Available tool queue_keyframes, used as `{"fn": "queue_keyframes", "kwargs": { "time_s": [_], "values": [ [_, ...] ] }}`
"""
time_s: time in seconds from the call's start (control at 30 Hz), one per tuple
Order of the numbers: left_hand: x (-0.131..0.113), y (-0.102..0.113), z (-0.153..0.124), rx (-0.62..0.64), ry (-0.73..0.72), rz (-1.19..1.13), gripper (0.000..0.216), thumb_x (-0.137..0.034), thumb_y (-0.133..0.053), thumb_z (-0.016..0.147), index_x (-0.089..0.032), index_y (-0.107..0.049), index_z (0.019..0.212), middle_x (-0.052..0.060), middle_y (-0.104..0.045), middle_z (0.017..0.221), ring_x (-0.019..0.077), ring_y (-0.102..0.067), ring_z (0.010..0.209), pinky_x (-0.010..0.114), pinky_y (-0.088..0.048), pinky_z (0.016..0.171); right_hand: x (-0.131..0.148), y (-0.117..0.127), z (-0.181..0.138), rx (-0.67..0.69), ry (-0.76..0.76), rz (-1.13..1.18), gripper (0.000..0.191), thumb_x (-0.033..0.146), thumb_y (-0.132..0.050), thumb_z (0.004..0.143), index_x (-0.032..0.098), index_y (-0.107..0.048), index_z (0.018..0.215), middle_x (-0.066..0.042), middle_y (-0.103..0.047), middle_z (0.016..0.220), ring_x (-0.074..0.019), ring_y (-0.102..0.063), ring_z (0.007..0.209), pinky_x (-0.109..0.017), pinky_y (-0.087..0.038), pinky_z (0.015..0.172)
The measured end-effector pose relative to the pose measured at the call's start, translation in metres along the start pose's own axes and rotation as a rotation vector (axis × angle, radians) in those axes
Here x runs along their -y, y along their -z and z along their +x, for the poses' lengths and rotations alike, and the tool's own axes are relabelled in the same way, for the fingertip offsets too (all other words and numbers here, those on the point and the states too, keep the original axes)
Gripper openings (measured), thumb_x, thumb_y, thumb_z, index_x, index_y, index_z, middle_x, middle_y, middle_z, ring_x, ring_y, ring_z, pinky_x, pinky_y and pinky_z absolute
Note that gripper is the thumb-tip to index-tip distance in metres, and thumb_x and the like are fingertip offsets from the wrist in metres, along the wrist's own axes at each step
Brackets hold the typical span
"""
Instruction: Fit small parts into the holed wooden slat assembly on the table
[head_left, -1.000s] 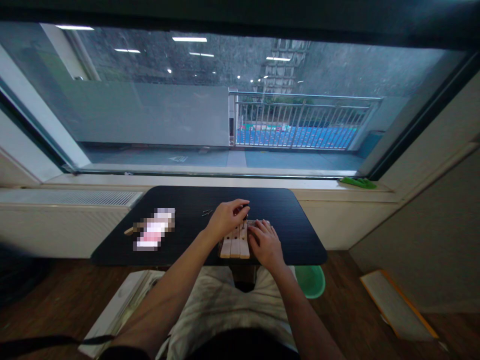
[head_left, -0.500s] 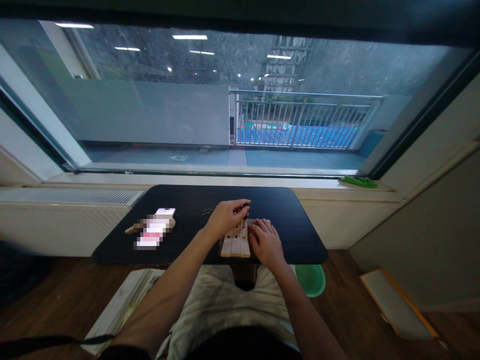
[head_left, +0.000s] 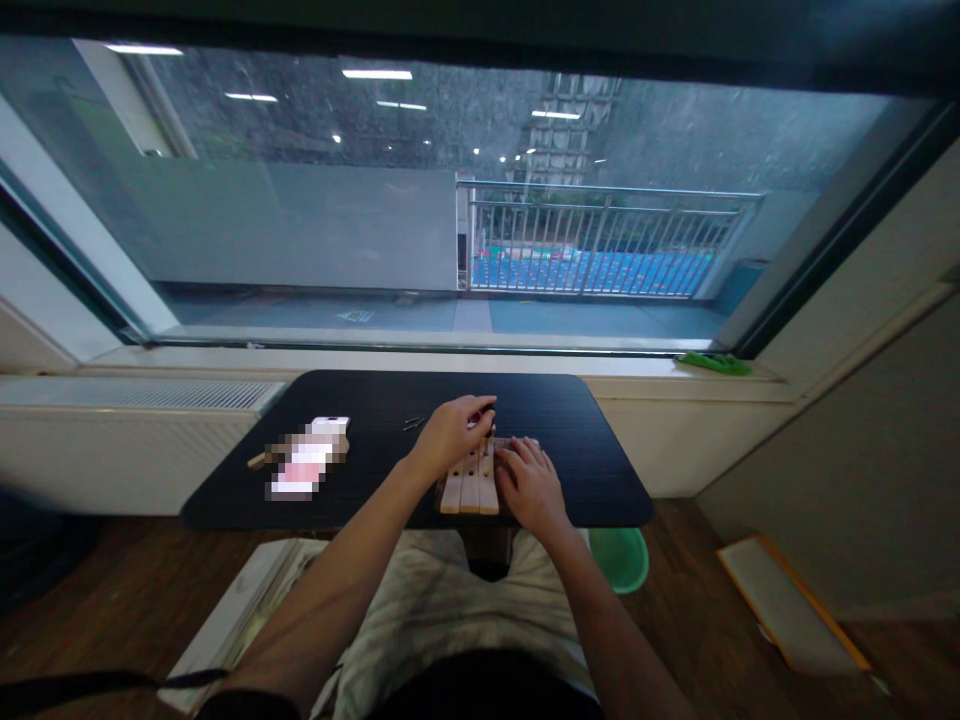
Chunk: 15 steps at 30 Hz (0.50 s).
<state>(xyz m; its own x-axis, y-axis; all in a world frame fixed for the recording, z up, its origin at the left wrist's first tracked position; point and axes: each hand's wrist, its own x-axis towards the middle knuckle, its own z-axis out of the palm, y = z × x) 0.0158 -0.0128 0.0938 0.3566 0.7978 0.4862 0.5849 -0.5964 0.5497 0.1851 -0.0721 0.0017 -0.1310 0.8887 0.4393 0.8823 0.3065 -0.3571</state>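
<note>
A wooden piece with light slats (head_left: 470, 492) and small dark holes lies near the front edge of the black table (head_left: 390, 475). Over its far end, my left hand (head_left: 450, 430) pinches a small dark object (head_left: 490, 408), upright above the slats and mostly covered by the fingers, its kind unclear. My right hand (head_left: 531, 480) rests along the right side of the slats, fingers stretched out and lying on the wood. Small dark metal pieces (head_left: 413, 424) lie on the table left of my left hand.
A phone (head_left: 306, 462), blurred out, lies on the table's left side over a wooden-handled item (head_left: 257, 461). Below the right front edge is a green basin (head_left: 621, 560). A windowsill (head_left: 420, 362) with a green cloth-like thing (head_left: 712, 363) runs behind the table.
The view has shifted very slightly. Both hands stay in place over the wooden piece, and the left fingers keep their pinch with at most a tiny turn.
</note>
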Motion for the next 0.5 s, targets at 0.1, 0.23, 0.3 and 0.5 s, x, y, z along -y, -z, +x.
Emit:
{"fn": "queue_keyframes", "kwargs": {
  "time_s": [0.1,0.23,0.3,0.5],
  "values": [
    [-0.0010,-0.0006,0.0000,-0.006,0.004,-0.005,0.031,-0.022,-0.057,0.091,-0.018,-0.071,0.118,0.008,-0.078,0.105,0.0190,-0.073,0.088,0.031,-0.057,0.088,0.0009,0.0017,0.0004,0.008,-0.004,0.007,0.031,0.024,-0.050,0.096,0.025,-0.070,0.120,-0.011,-0.062,0.139,-0.0314,-0.049,0.137,-0.054,-0.039,0.112],
    [-0.0022,-0.0009,-0.0010,-0.007,0.015,-0.012,0.028,-0.022,-0.057,0.092,-0.019,-0.071,0.116,0.005,-0.078,0.096,0.0177,-0.073,0.082,0.029,-0.057,0.082,0.0021,0.0044,0.0011,0.027,-0.003,-0.001,0.031,0.023,-0.050,0.096,0.023,-0.070,0.120,-0.012,-0.061,0.140,-0.0324,-0.049,0.137,-0.054,-0.039,0.112],
    [-0.0021,-0.0007,-0.0013,-0.002,0.020,-0.013,0.025,-0.022,-0.058,0.092,-0.018,-0.071,0.113,0.005,-0.078,0.091,0.0178,-0.073,0.080,0.028,-0.057,0.079,0.0023,0.0050,0.0015,0.037,-0.002,-0.009,0.031,0.023,-0.050,0.096,0.023,-0.070,0.120,-0.012,-0.062,0.140,-0.0331,-0.049,0.136,-0.054,-0.039,0.112],
    [-0.0010,0.0004,0.0000,0.004,0.030,-0.009,0.025,-0.026,-0.068,0.088,-0.018,-0.073,0.111,0.006,-0.079,0.094,0.0191,-0.072,0.080,0.030,-0.057,0.079,0.0020,0.0050,0.0018,0.037,-0.012,-0.018,0.031,0.023,-0.051,0.096,0.023,-0.069,0.120,-0.011,-0.061,0.140,-0.0331,-0.048,0.137,-0.053,-0.038,0.113]
  ]
}}
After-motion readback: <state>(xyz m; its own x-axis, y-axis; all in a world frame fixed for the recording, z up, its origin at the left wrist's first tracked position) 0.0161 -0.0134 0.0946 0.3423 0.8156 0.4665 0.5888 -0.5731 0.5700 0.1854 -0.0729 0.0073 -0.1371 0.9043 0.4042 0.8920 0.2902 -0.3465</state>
